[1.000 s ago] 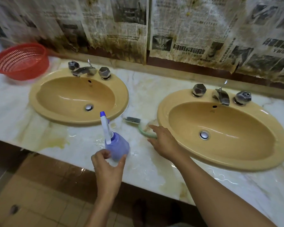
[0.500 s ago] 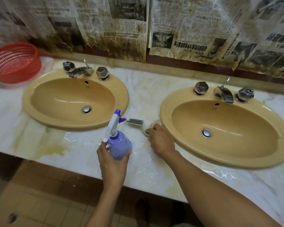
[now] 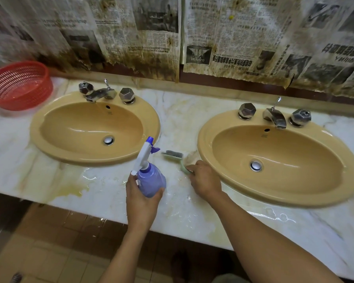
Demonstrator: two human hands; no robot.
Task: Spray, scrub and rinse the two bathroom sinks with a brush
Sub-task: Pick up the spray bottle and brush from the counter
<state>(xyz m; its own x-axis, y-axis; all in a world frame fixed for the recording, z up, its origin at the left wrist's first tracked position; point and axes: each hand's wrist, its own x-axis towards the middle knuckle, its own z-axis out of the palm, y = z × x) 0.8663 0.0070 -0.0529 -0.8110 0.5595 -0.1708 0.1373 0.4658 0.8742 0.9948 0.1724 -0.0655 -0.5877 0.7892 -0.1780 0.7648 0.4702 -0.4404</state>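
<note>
Left hand: my left hand is wrapped round the belly of the spray bottle, holding it tilted over the near edge of the counter, nozzle leaning far and right.
Right hand: my right hand has its fingers curled down over the near end of the brush.
Brush: it lies on the counter between the two basins, just beside the right sink, bristles pointing left.
Sinks: the left sink and the right one show no running water; I cannot tell whether either has been sprayed.
Slip risk: the marble under both hands is wet, so the handle may skid out of my fingers as I lift it.
Bottle risk: I hold the body, not the trigger, so a wet palm could let it drop to the floor.
Spray risk: the nozzle points at neither bowl squarely, so a squeeze now would likely wet the counter.
</note>
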